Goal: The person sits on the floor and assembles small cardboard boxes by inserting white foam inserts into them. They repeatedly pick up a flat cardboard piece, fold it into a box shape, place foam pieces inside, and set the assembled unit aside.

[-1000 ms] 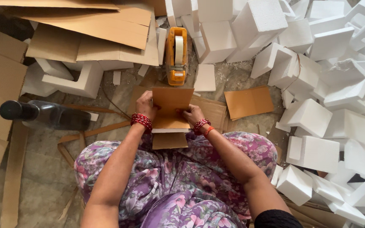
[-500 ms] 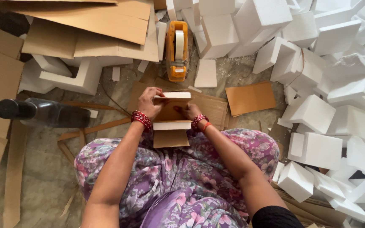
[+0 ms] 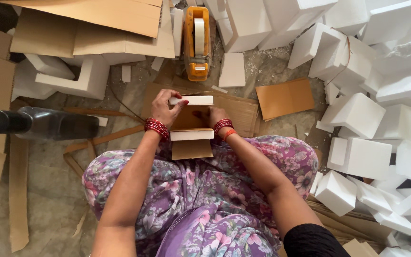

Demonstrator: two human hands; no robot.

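Note:
I sit on the floor with a small open cardboard box in front of my knees. A flat white foam piece stands along its far end and another white foam piece along its near end. My left hand grips the far foam piece at its left end. My right hand rests with its fingers inside the box, pressing on the brown cardboard between the two foam pieces. Red bangles circle both wrists.
An orange tape dispenser stands just beyond the box. A dark bottle lies on its side at left. White foam blocks are heaped at right, flat cardboard sheets at upper left, a loose brown card nearby.
The brown flap that stood up over the box a second ago is folded down. The two white foam pieces now show at the box's ends, and my left hand holds the far one.

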